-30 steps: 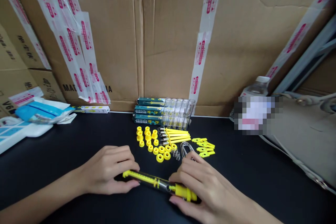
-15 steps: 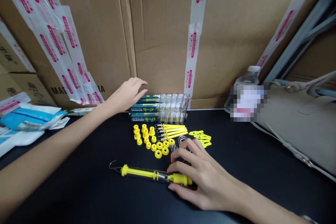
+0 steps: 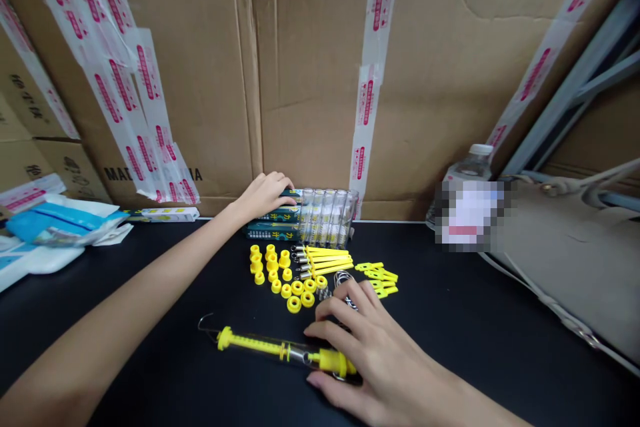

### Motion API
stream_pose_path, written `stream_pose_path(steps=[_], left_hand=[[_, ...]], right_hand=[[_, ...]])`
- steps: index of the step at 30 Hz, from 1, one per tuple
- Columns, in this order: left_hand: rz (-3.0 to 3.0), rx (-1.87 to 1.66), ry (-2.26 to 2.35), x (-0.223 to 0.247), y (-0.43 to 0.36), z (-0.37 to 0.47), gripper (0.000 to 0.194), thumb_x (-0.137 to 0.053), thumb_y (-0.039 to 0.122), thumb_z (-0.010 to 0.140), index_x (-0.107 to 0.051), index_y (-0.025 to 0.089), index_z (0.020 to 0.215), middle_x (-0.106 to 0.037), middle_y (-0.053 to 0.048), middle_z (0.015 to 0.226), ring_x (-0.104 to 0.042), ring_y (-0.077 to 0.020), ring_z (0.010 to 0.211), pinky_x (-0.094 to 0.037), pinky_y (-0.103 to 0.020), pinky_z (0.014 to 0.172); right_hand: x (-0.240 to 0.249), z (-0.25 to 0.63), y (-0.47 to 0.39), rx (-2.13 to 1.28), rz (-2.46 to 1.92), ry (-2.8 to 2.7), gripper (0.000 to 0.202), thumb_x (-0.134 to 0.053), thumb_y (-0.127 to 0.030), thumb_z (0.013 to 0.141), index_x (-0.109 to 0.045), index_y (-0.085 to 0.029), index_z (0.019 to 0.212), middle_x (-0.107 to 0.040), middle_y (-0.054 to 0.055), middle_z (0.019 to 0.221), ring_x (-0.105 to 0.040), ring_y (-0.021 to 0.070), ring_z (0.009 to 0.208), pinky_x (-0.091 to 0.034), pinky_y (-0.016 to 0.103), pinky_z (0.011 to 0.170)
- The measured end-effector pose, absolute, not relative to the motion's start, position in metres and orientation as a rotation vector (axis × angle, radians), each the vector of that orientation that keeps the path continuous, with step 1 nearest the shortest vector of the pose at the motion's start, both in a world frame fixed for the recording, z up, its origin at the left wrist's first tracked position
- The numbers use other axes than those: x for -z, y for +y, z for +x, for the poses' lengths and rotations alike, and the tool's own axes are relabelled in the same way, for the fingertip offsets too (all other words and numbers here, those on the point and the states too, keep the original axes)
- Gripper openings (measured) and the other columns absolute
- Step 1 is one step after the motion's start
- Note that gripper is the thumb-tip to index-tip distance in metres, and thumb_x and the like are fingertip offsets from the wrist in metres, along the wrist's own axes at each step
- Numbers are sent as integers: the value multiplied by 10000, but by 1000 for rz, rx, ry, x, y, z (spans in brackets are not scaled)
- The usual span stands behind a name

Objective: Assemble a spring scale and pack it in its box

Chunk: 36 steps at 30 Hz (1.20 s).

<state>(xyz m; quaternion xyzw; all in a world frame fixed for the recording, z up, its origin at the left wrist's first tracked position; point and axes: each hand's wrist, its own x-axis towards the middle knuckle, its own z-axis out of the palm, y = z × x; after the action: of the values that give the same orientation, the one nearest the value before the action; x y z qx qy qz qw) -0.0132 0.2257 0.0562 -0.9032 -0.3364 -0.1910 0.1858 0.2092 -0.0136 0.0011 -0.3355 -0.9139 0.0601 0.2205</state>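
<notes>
My left hand (image 3: 267,195) rests on the top of the stacked dark green boxes (image 3: 273,230), its fingers bent over the upper box. Beside them stand clear tubes (image 3: 327,213). In front, my right hand (image 3: 363,347) lies over the right end of a clear tube device (image 3: 255,341) with yellow parts inside and a metal hook at its left end; thumb and fingers are around that end. Between the hands are yellow caps and rings (image 3: 273,267), yellow rods with springs (image 3: 327,260), flat yellow pieces (image 3: 380,277) and metal wire hooks (image 3: 345,278) partly behind my right fingers.
A large taped cardboard box (image 3: 310,113) stands behind the black table (image 3: 165,347). At the left lie blue and white packets (image 3: 70,220). A plastic bottle (image 3: 470,167) and a light grey bag (image 3: 570,240) stand at the right, near a metal frame (image 3: 565,93).
My left hand has come down onto the green boxes from just above them. The view has shifted slightly, and my right hand remains at the tube device.
</notes>
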Motion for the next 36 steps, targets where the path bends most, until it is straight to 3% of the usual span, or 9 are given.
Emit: stream_pose_path(steps=[10, 13, 17, 20, 23, 26, 31, 36], left_hand=[[-2378, 926, -1082, -96, 217, -81, 301, -646, 347, 958, -615, 148, 1181, -673, -92, 1156, -667, -253, 1040, -559, -464, 898], [-2242, 1116, -1204, -100, 199, -101, 320, -674, 362, 907, -572, 167, 1139, -707, -111, 1077, -698, -254, 958, -569, -397, 849], [-2191, 1274, -1306, -83, 147, -109, 325, -707, 444, 827, -542, 214, 986, -725, -76, 925, -724, -253, 813, -600, -371, 717], [-2385, 1287, -1293, -61, 98, -103, 315, -685, 417, 816, -511, 230, 999, -745, -65, 967, -754, -229, 840, -639, -329, 720], [-2590, 1254, -1218, -42, 56, -94, 302, -667, 357, 800, -519, 236, 1034, -759, -27, 926, -765, -181, 739, -657, -276, 683], [-2695, 1201, -1187, -30, 31, -86, 363, -681, 314, 763, -552, 244, 1095, -754, -4, 936, -760, -175, 741, -650, -256, 702], [-2669, 1029, -1269, -20, 18, -80, 521, -629, 292, 843, -469, 259, 1338, -720, -1, 974, -736, -183, 821, -621, -265, 758], [-2651, 835, -1212, -15, 22, -88, 414, -547, 271, 916, -516, 260, 1328, -640, -66, 1149, -692, -219, 987, -605, -294, 807]], right_hand=[[5, 205, -14, -171, -848, -2422, 180, -662, -322, 913, -683, -179, 1018, -670, 89, 952, -516, 288, 931, -416, 527, 850], [2, 203, -14, -268, -815, -2355, 156, -700, -258, 869, -684, -175, 1000, -679, 83, 912, -527, 278, 913, -440, 499, 837], [-4, 201, -14, -473, -731, -2132, 124, -694, -166, 842, -676, -169, 964, -683, 70, 873, -571, 238, 858, -483, 423, 799], [-8, 203, -13, -672, -702, -1920, 128, -704, -139, 809, -688, -180, 929, -695, 52, 847, -629, 209, 809, -511, 357, 752], [-12, 210, -11, -950, -767, -1661, 97, -772, -202, 785, -703, -204, 854, -738, 35, 845, -688, 193, 777, -542, 303, 717], [-18, 217, -9, -1232, -748, -1353, 137, -811, -298, 787, -725, -218, 859, -777, 41, 980, -732, 195, 874, -575, 275, 771], [-32, 224, -5, -1510, -576, -954, 163, -820, -324, 773, -746, -229, 883, -811, 65, 1012, -769, 261, 957, -581, 401, 932], [-39, 231, 1, -1608, -577, -790, 209, -841, -292, 710, -753, -210, 881, -805, 121, 1043, -743, 345, 1044, -530, 521, 1010]])
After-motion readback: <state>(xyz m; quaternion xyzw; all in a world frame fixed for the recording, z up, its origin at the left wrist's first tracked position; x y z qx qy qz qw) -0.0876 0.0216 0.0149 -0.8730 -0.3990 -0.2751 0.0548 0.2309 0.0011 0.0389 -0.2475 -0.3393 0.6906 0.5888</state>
